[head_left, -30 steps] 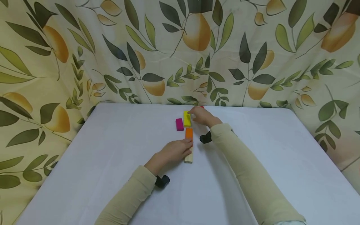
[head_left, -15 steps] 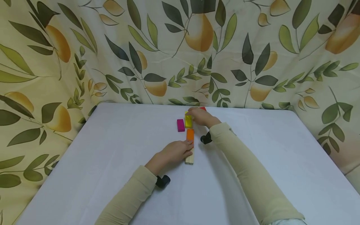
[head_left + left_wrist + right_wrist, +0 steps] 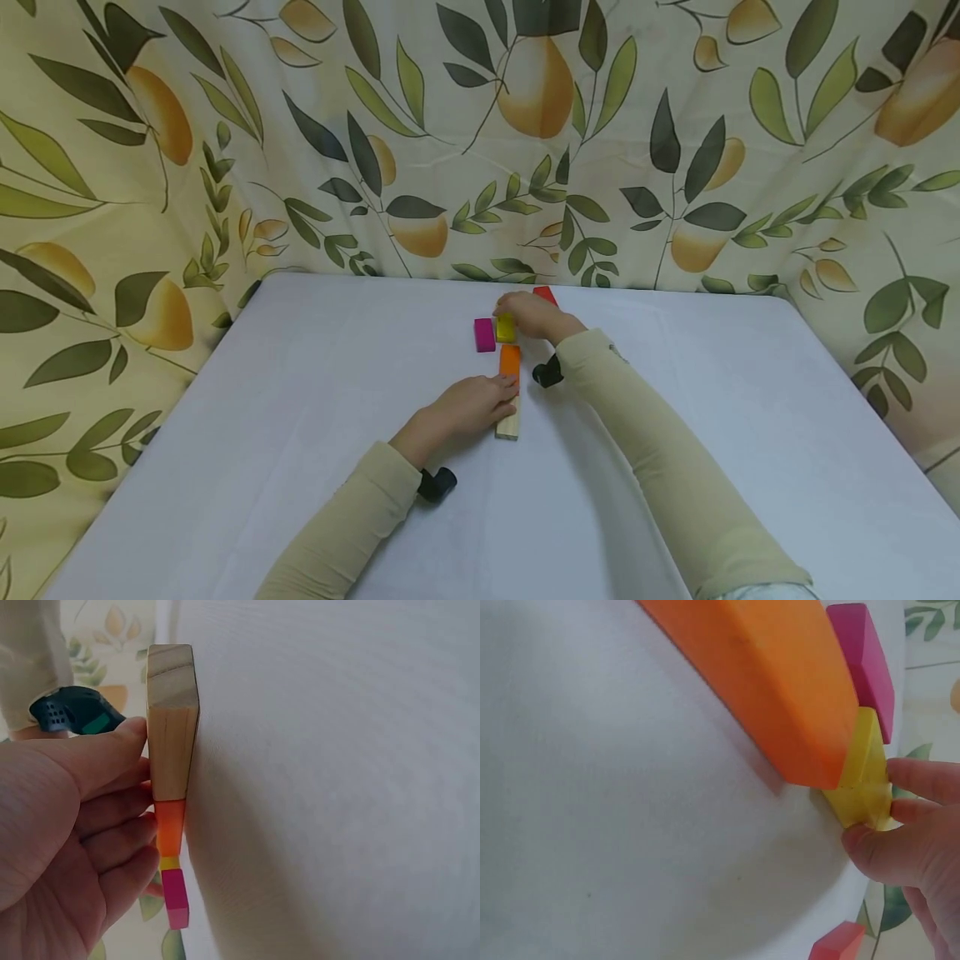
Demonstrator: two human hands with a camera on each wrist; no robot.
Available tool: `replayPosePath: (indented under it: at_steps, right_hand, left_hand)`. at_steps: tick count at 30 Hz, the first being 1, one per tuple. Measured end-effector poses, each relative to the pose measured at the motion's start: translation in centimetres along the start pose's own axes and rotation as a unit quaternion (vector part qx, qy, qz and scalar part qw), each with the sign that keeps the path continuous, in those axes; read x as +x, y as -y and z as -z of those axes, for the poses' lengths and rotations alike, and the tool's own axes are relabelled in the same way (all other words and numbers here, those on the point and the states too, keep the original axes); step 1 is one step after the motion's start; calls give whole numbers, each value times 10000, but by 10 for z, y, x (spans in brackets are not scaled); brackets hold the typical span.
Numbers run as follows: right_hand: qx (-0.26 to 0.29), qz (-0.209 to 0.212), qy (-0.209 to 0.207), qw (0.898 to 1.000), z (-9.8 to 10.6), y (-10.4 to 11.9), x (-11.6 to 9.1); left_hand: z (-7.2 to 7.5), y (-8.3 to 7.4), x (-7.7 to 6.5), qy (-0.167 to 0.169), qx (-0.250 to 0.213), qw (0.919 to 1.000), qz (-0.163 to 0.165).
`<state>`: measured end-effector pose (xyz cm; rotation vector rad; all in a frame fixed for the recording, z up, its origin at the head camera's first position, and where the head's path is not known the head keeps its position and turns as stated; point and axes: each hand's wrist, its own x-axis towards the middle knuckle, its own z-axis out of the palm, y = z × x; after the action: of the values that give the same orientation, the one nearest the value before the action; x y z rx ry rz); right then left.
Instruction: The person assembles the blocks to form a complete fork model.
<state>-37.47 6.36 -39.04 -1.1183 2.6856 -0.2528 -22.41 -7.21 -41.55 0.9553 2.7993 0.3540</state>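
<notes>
My left hand [image 3: 459, 407] rests its fingers over a bare wooden block [image 3: 507, 428] and an orange block [image 3: 510, 359], which lie end to end. In the left wrist view the thumb and fingertips touch the upper side of the wooden block [image 3: 169, 750]. My right hand [image 3: 534, 315] pinches a yellow block [image 3: 506, 332] between thumb and fingers, its far end hidden under the hand. The right wrist view shows the yellow block [image 3: 859, 804] close against the end of the orange block [image 3: 787, 682]. A magenta block [image 3: 484, 335] lies just left of the yellow one.
A red block [image 3: 546, 295] lies at the table's back edge, partly behind the right hand. The white-covered table [image 3: 315, 400] reaches to a patterned curtain [image 3: 420, 167] at the back and left side. Each wrist carries a small black camera [image 3: 438, 485].
The right fingers have come down over the far part of the yellow block and grip it. The red block shows more fully. The left hand stays over the wooden and orange blocks.
</notes>
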Motion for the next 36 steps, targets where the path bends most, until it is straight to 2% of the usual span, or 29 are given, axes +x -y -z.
replayPosePath:
  at_steps: [16,30,36]
  right_hand:
    - [-423,-36,14,9991,-5,-5,-1]
    - [-275,-285,35,9992,-3,-6,-11]
    - [-220,-268,-9,9994,-3,-7,-14]
  left_hand:
    - [0,0,-2,-44,-90,9999,41]
    - [1,-2,-2,-64,-143,9999,65]
    - [1,-2,-1,-15,-174,9998,114]
